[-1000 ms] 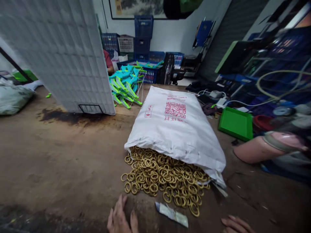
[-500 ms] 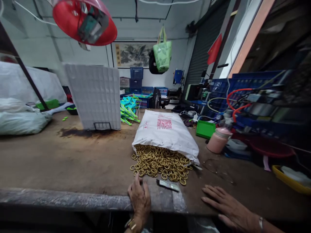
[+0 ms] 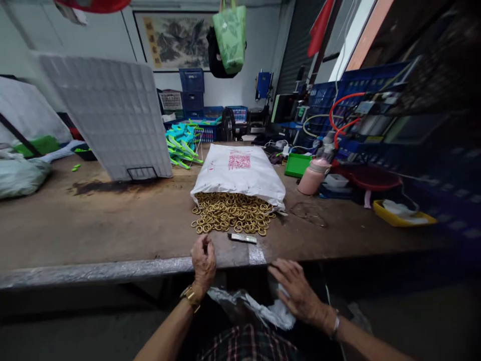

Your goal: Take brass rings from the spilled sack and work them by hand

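Many brass-coloured rings (image 3: 233,213) spill in a heap from the open mouth of a white sack (image 3: 240,173) with a red printed code. At the heap's front left, my left hand (image 3: 203,258) rests near the table edge with its fingers curled in; whatever they may hold is hidden. A flat black-and-silver strip (image 3: 242,238) lies on the table between the rings and the edge, to the right of that hand. My right hand (image 3: 296,288) is at the front edge, fingers stretched out and holding nothing, above crumpled whitish plastic (image 3: 276,313) below the table.
A ribbed white panel (image 3: 108,115) stands upright in a wire holder at left. Teal and green plastic pieces (image 3: 184,143) are piled behind the sack. On the right are a green tray (image 3: 297,164), a pink bottle (image 3: 312,178) and a yellow tray (image 3: 404,215).
The view has tilted down and drawn back. My left hand's fingers have curled in and away from the rings. My right hand has slid off the tabletop toward the edge.
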The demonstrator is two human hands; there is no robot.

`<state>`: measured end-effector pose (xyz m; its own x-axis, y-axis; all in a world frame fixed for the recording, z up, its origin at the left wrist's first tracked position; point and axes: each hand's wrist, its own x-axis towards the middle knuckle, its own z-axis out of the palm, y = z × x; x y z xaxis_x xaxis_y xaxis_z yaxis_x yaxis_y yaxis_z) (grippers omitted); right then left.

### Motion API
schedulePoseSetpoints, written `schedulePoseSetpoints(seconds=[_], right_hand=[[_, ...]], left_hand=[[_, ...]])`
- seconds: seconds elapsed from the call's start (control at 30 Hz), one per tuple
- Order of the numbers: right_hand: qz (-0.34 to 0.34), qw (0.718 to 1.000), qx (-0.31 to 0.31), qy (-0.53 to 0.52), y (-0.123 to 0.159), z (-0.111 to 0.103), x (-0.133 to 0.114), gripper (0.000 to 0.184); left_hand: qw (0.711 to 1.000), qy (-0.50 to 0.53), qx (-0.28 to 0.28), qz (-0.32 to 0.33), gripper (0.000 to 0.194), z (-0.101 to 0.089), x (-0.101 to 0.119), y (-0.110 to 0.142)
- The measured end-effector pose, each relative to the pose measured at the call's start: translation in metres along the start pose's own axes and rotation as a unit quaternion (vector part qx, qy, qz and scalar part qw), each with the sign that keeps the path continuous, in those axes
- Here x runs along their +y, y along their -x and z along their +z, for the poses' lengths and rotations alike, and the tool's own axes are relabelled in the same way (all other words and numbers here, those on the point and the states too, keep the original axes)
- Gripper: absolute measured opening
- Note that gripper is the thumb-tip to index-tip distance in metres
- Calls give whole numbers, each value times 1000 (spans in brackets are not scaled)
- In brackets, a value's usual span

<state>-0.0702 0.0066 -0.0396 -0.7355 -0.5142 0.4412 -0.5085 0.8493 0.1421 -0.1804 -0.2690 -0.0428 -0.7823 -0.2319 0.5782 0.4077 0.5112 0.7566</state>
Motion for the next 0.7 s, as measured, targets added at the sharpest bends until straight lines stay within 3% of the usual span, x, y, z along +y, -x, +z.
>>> schedulePoseSetpoints(seconds=[0.07, 0.13, 0.27, 0.37, 0.47, 0.53, 0.6, 0.7], right_hand=[[-35, 998, -9, -58, -1, 7, -35, 37], [-41, 993, -29, -104, -1, 17, -58, 33], [26, 985, -113, -131, 3, 36, -69, 45], [61, 961, -239, -127, 0, 42, -68, 57], [53, 927, -353, -115, -12, 39, -73, 57], [48, 911, -392, -115, -22, 35, -77, 51], [45, 905, -404, -126, -29, 32, -79, 48], [46, 899, -412, -142, -34, 26, -77, 45]], left_hand=[[997, 16, -42, 57, 19, -12, 2, 19], [981, 30, -131, 144, 15, -26, 3, 42], [939, 20, -269, 216, 14, -47, -4, 76], [910, -62, -350, 215, 31, -51, -10, 80], [851, -165, -465, 183, 58, -45, -7, 72], [788, -199, -556, 174, 53, -37, -5, 64], [734, -229, -621, 151, 36, -29, -8, 58], [702, -257, -653, 125, 24, -23, -18, 53]])
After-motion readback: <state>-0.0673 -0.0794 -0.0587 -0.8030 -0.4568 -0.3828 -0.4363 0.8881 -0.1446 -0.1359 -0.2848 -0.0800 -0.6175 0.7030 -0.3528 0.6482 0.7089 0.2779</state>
